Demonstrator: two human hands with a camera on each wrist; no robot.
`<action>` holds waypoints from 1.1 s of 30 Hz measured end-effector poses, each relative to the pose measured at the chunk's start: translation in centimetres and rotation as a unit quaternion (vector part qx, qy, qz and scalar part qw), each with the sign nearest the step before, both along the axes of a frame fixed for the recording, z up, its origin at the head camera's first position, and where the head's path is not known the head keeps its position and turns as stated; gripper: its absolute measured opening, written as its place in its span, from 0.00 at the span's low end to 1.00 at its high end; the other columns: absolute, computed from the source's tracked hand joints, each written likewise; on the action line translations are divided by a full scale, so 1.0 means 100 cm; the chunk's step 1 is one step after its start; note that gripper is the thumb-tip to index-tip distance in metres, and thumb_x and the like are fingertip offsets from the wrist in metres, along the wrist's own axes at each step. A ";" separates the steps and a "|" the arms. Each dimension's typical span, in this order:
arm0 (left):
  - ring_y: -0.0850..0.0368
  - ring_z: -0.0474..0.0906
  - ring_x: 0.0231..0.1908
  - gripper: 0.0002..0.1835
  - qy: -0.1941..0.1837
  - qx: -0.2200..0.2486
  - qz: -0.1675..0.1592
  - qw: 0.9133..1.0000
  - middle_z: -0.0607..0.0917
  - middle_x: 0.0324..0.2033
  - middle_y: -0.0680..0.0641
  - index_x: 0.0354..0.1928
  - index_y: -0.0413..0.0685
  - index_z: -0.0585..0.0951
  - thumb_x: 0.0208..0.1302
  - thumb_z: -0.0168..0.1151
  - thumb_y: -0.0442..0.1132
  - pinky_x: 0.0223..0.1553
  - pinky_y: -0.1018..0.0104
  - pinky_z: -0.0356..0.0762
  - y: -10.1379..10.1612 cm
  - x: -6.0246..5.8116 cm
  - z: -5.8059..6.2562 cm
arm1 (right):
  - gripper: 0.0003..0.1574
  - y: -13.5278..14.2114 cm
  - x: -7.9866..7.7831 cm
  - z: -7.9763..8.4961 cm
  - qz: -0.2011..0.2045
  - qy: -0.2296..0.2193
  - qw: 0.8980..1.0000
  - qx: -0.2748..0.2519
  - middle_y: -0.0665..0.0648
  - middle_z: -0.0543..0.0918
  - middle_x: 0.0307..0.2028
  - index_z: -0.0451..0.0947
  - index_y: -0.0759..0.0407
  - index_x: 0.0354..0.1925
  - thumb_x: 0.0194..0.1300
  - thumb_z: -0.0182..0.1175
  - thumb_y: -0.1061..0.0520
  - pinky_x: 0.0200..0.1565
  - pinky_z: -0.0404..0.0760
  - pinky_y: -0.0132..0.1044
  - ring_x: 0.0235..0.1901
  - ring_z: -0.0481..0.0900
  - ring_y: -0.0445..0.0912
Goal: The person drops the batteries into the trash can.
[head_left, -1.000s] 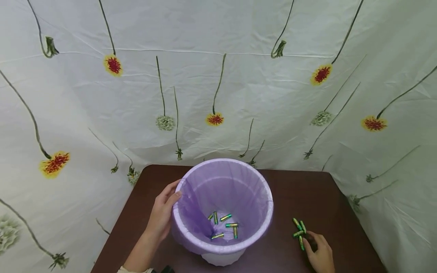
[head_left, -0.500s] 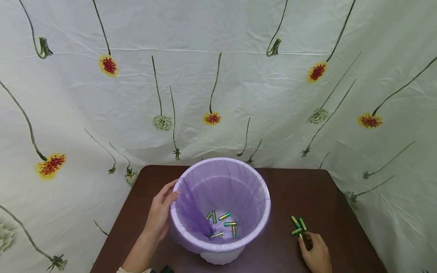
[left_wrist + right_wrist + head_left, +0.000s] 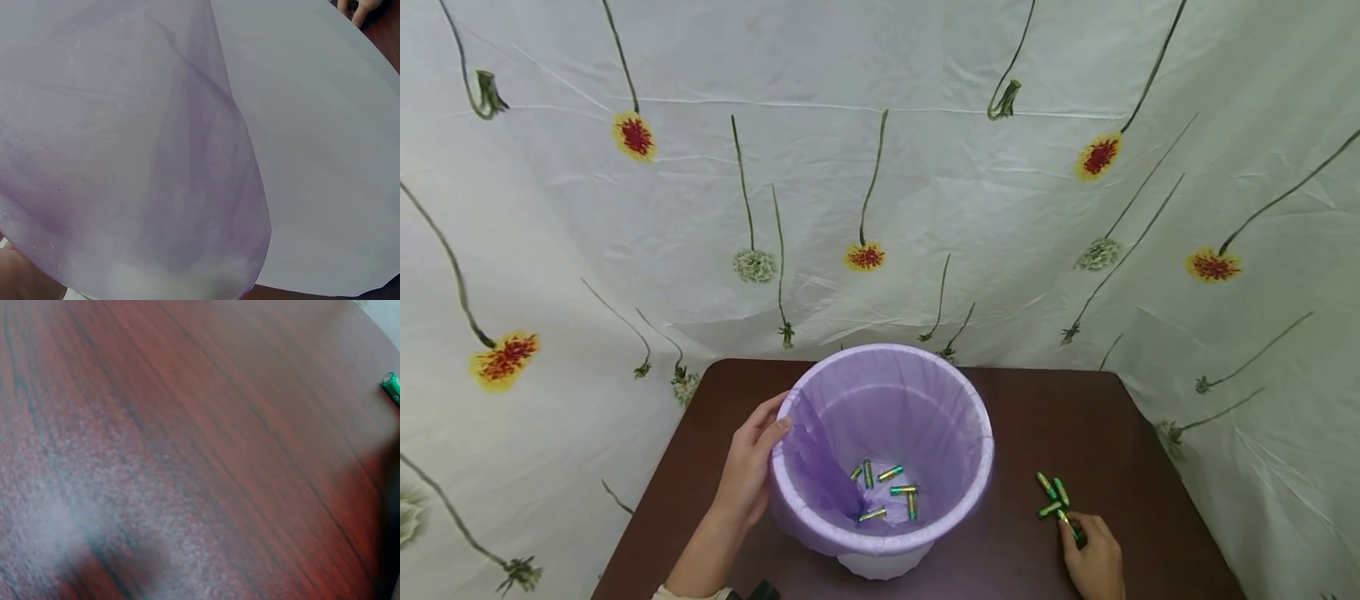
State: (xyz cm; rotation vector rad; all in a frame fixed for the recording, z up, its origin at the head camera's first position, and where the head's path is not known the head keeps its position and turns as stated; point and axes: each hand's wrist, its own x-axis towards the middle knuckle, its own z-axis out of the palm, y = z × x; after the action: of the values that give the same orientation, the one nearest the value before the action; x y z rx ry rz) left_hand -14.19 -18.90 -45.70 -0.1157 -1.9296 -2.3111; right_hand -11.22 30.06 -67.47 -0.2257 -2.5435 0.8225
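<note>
My left hand [image 3: 747, 471] grips the left rim of a white bin [image 3: 883, 567] lined with a thin purple bag [image 3: 910, 400], thumb on the inner side. Inside, on the bin's bottom, lie several green-and-gold batteries [image 3: 902, 490]. To the right of the bin, my right hand [image 3: 1096, 557] pinches a battery [image 3: 1067, 525] between thumb and fingers, low over the table. Three more batteries [image 3: 1049, 509] lie close together just beyond its fingertips. The liner and bin wall fill most of the left wrist view. One battery's end [image 3: 392, 387] shows at the right edge of the right wrist view.
A dark brown wooden table [image 3: 1037, 417] carries the bin and the batteries. Behind it and at both sides hangs a pale cloth [image 3: 820, 183] printed with flowers. A small black object [image 3: 765, 591] shows at the bottom edge, near the left sleeve [image 3: 688, 593].
The right hand's thumb and fingers have closed around the nearest battery, which has shifted its angle between them. The left hand stays on the rim. The head view has shifted slightly.
</note>
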 end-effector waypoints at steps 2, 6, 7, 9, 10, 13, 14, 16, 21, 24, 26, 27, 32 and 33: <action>0.53 0.79 0.57 0.24 0.000 0.002 -0.001 1.000 0.80 0.60 0.43 0.72 0.33 0.68 0.78 0.53 0.33 0.56 0.62 0.79 0.000 0.000 0.000 | 0.09 0.000 -0.001 0.000 0.003 0.012 1.000 -0.007 0.58 0.82 0.35 0.86 0.67 0.40 0.59 0.73 0.68 0.30 0.77 0.40 0.32 0.80 0.50; 0.52 0.79 0.57 0.24 0.001 0.000 -0.002 1.000 0.79 0.60 0.42 0.72 0.33 0.68 0.78 0.53 0.33 0.56 0.62 0.79 -0.001 0.000 0.001 | 0.10 0.002 -0.003 0.000 0.014 0.036 0.999 -0.006 0.59 0.83 0.36 0.88 0.66 0.40 0.58 0.74 0.68 0.33 0.81 0.46 0.34 0.82 0.54; 0.52 0.79 0.57 0.24 0.002 -0.001 -0.001 1.000 0.79 0.60 0.42 0.72 0.33 0.69 0.78 0.53 0.33 0.56 0.62 0.79 -0.001 0.000 0.001 | 0.10 0.003 -0.004 0.000 0.018 0.041 0.999 -0.006 0.59 0.83 0.36 0.88 0.67 0.40 0.58 0.74 0.68 0.34 0.81 0.48 0.34 0.83 0.55; 0.52 0.79 0.57 0.23 0.001 -0.001 0.000 1.000 0.79 0.60 0.41 0.71 0.34 0.69 0.78 0.53 0.32 0.56 0.62 0.79 -0.001 -0.001 0.001 | 0.10 0.005 -0.005 0.001 0.029 0.053 0.998 -0.008 0.60 0.84 0.36 0.88 0.67 0.40 0.57 0.75 0.69 0.35 0.82 0.49 0.35 0.84 0.56; 0.52 0.79 0.57 0.23 0.000 -0.001 0.000 1.000 0.79 0.60 0.41 0.71 0.34 0.69 0.78 0.53 0.32 0.56 0.62 0.79 -0.001 -0.001 0.001 | 0.11 0.006 -0.006 0.002 0.034 0.059 0.998 -0.009 0.60 0.84 0.36 0.88 0.67 0.40 0.57 0.75 0.70 0.35 0.83 0.47 0.35 0.84 0.55; 0.52 0.79 0.57 0.24 -0.004 0.001 -0.004 1.000 0.79 0.60 0.41 0.72 0.34 0.68 0.78 0.53 0.32 0.56 0.62 0.79 -0.001 -0.002 0.001 | 0.13 0.009 -0.006 0.005 0.048 0.085 0.995 -0.011 0.59 0.84 0.35 0.89 0.67 0.38 0.53 0.76 0.73 0.32 0.80 0.35 0.31 0.82 0.49; 0.52 0.79 0.57 0.24 -0.005 0.001 -0.005 1.000 0.79 0.60 0.41 0.72 0.34 0.68 0.78 0.53 0.32 0.56 0.62 0.79 -0.001 -0.002 0.001 | 0.13 0.010 -0.006 0.007 0.054 0.094 0.994 -0.011 0.59 0.83 0.34 0.89 0.67 0.38 0.51 0.77 0.73 0.31 0.78 0.30 0.30 0.80 0.46; 0.53 0.79 0.57 0.24 -0.008 0.002 -0.005 1.000 0.79 0.60 0.42 0.72 0.34 0.68 0.78 0.53 0.32 0.57 0.62 0.78 -0.001 -0.002 0.001 | 0.15 0.011 -0.007 0.011 0.068 0.113 0.991 -0.006 0.57 0.83 0.33 0.89 0.66 0.37 0.49 0.77 0.74 0.29 0.72 0.25 0.28 0.76 0.41; 0.53 0.79 0.57 0.23 -0.009 0.004 0.001 1.000 0.80 0.59 0.44 0.71 0.34 0.69 0.78 0.53 0.32 0.56 0.63 0.79 -0.001 -0.001 0.000 | 0.17 0.015 -0.013 0.025 0.101 0.140 0.985 0.003 0.56 0.81 0.32 0.89 0.66 0.37 0.47 0.77 0.76 0.27 0.68 0.23 0.27 0.71 0.36; 0.53 0.79 0.57 0.24 -0.007 0.004 -0.001 1.000 0.80 0.59 0.44 0.71 0.33 0.69 0.78 0.53 0.32 0.56 0.63 0.79 -0.001 -0.002 0.000 | 0.18 0.018 -0.018 0.037 0.112 0.145 0.983 0.004 0.56 0.81 0.33 0.89 0.65 0.38 0.46 0.77 0.76 0.26 0.69 0.23 0.27 0.71 0.36; 0.53 0.79 0.57 0.24 -0.006 0.005 -0.002 1.000 0.80 0.60 0.44 0.71 0.34 0.69 0.78 0.53 0.32 0.56 0.63 0.78 -0.001 -0.002 0.000 | 0.18 0.018 -0.022 0.046 0.120 0.148 0.982 -0.001 0.56 0.81 0.34 0.89 0.65 0.38 0.47 0.76 0.76 0.27 0.69 0.23 0.27 0.71 0.36; 0.53 0.79 0.57 0.24 -0.005 0.005 -0.003 1.000 0.80 0.60 0.43 0.71 0.33 0.69 0.78 0.53 0.32 0.56 0.63 0.78 -0.001 -0.002 0.000 | 0.18 0.018 -0.025 0.052 0.124 0.151 0.981 -0.004 0.56 0.81 0.34 0.89 0.65 0.38 0.47 0.76 0.76 0.28 0.69 0.22 0.27 0.71 0.36; 0.53 0.80 0.56 0.23 -0.003 0.003 -0.003 1.000 0.80 0.59 0.44 0.71 0.33 0.69 0.78 0.53 0.32 0.56 0.63 0.79 -0.001 -0.002 0.000 | 0.19 0.013 -0.035 0.079 0.154 0.168 0.974 -0.010 0.56 0.81 0.34 0.89 0.65 0.39 0.48 0.76 0.77 0.31 0.71 0.21 0.29 0.74 0.37; 0.53 0.80 0.56 0.23 -0.003 0.003 -0.004 1.000 0.80 0.59 0.44 0.71 0.33 0.69 0.78 0.53 0.32 0.56 0.63 0.79 -0.001 -0.002 0.000 | 0.19 0.012 -0.037 0.085 0.162 0.174 0.971 -0.008 0.56 0.81 0.34 0.89 0.66 0.39 0.48 0.75 0.77 0.31 0.72 0.21 0.30 0.74 0.37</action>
State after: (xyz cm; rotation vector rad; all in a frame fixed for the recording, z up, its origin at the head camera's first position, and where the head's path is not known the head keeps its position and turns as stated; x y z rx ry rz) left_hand -14.38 -19.02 -45.70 -0.1160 -1.9287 -2.3231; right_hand -14.90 31.24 -59.02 0.3133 -2.2671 0.9100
